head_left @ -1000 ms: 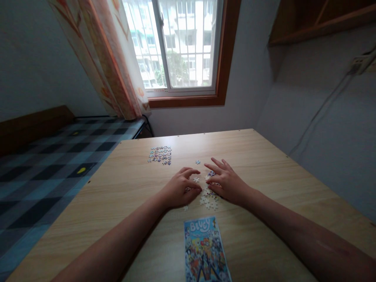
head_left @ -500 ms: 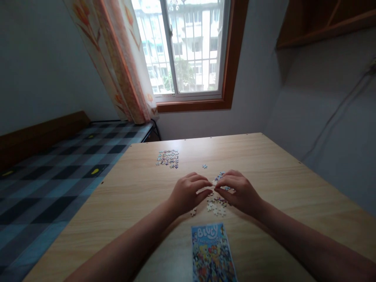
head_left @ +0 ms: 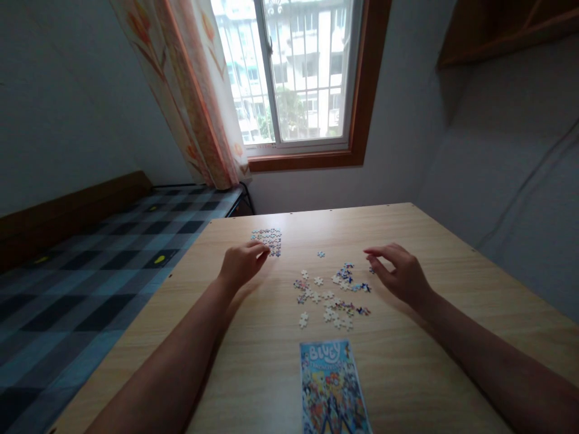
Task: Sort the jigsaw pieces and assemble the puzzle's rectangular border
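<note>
My left hand [head_left: 246, 260] reaches to the near edge of a joined block of jigsaw puzzle pieces [head_left: 272, 236] at the far left of the table. Its thumb and fingers are pinched together; whatever is between them is too small to make out. Off to the right, my right hand [head_left: 398, 269] hovers over the table with thumb and forefinger slightly apart, and I see nothing held. One small puzzle piece [head_left: 371, 270] lies just under its fingertips. Between the hands spreads a loose pile of puzzle pieces [head_left: 329, 295], some pale side up, some coloured side up.
A single puzzle piece [head_left: 321, 254] lies apart beyond the pile. Nearest me is a blue printed Bluey picture box or card [head_left: 335, 386]. The wooden table [head_left: 434, 361] adjoins a bed with a checked cover [head_left: 113, 271] on the left. A window [head_left: 307, 78] is ahead.
My hands, close together over the loose pile before, have parted. The left moved left and forward to the joined block; the right moved right, uncovering the pieces. The view shifted slightly.
</note>
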A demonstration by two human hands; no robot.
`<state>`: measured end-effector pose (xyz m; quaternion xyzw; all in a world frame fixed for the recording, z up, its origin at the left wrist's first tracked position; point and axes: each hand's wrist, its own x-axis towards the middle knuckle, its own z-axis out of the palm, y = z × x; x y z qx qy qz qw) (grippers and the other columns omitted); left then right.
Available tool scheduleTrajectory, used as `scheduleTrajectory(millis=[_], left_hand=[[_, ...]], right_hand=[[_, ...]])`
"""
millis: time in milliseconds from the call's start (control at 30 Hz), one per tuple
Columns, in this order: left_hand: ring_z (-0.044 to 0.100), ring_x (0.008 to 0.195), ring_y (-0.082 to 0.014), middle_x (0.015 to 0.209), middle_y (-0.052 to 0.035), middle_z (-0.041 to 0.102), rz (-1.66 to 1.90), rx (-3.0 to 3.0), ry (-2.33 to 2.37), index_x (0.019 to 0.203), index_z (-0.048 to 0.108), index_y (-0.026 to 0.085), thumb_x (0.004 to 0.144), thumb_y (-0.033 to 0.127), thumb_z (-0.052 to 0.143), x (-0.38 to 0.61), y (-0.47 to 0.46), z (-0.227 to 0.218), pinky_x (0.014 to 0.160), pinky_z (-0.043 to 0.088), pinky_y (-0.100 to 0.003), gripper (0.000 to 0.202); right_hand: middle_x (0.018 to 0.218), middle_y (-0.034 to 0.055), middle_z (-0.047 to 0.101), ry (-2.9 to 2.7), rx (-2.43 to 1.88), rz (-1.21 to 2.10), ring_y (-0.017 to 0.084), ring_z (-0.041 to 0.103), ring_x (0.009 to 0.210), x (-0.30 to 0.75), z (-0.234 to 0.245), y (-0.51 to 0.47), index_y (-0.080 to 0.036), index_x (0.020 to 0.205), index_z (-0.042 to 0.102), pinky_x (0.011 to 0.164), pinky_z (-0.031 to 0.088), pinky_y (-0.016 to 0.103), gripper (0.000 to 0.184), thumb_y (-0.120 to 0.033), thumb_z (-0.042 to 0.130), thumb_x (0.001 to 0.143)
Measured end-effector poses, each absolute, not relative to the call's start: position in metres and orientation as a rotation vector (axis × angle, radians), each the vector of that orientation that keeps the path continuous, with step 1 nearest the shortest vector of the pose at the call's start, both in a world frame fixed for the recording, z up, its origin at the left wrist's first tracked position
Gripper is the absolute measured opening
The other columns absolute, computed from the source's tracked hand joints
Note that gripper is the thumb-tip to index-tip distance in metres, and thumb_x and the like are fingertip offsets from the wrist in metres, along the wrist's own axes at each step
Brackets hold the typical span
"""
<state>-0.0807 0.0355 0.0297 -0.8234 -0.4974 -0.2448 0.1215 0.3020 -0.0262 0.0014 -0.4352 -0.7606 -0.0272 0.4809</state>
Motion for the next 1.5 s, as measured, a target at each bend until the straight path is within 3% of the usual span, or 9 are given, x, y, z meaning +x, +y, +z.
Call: scheduleTrajectory(millis=[367,600,767,1133,1500], left_hand=[[0.069,0.084,-0.0226,0.096,-0.0044,0.077,-0.423,-2.43,-1.698,0.089,0.079,0.026,0.089,0.035,0.056,-0.115,0.05,0.013,0.07,0.049,-0.031,0.024],[0.069,0.088,-0.021,0.1,-0.004,0.077,-0.628,-2.553,-1.685,0.097,0.08,0.025,0.087,0.032,0.055,-0.121,0.055,0.009,0.081,0.052,-0.031,0.028],[0.069,0.085,-0.0197,0.099,-0.0044,0.076,-0.624,-2.626,-1.677,0.093,0.081,0.025,0.091,0.044,0.054,-0.122,0.055,0.008,0.08,0.052,-0.03,0.033],[0.069,0.085,-0.0206,0.101,-0.0039,0.076,-0.564,-2.462,-1.788,0.096,0.082,0.027,0.092,0.043,0.054,-0.116,0.058,0.001,0.077,0.051,-0.03,0.033],[0.066,0.08,-0.0195,0.096,-0.0043,0.075,-0.585,-2.408,-1.836,0.098,0.082,0.027,0.092,0.045,0.056,-0.113,0.062,-0.002,0.072,0.048,-0.029,0.032]], right_hand=[[0.088,0.0061,0.075,-1.729,-1.239,0.008,0.023,0.069,0.08,0.319,-0.018,-0.011,-0.022,0.101,0.073,0.074,0.055,0.035,0.024,-0.028,0.054,0.09],[0.086,0.0063,0.076,-1.677,-1.289,0.056,0.022,0.068,0.074,0.321,-0.021,-0.008,-0.022,0.099,0.074,0.068,0.055,0.035,0.025,-0.031,0.054,0.087],[0.085,0.0057,0.076,-1.687,-1.297,0.09,0.022,0.069,0.075,0.32,-0.022,-0.008,-0.022,0.097,0.075,0.069,0.055,0.035,0.024,-0.031,0.055,0.086],[0.084,0.0058,0.076,-1.739,-1.332,0.08,0.021,0.067,0.07,0.317,-0.023,-0.01,-0.022,0.096,0.076,0.069,0.054,0.034,0.026,-0.031,0.054,0.087],[0.079,0.0044,0.075,-1.697,-1.353,0.17,0.017,0.062,0.06,0.315,-0.022,-0.01,-0.02,0.097,0.077,0.057,0.048,0.029,0.026,-0.031,0.055,0.087]])
